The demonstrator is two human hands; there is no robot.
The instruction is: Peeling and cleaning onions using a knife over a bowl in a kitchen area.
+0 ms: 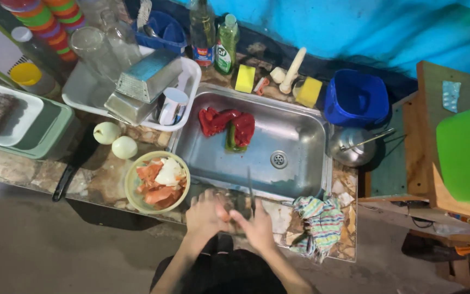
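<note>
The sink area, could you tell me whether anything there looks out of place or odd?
Red and green pepper pieces lie directly on the bare steel floor of the sink, not in a bowl. A striped cloth lies crumpled at the counter edge, partly overhanging. Nothing looks spilled or broken.

Two peeled onions (115, 140) beside bowl, two yellow sponges (245, 78), two bottles (214, 37) behind sink, two red peppers (228, 124) in basin, one knife (250, 191), one striped cloth (319, 222).
</note>
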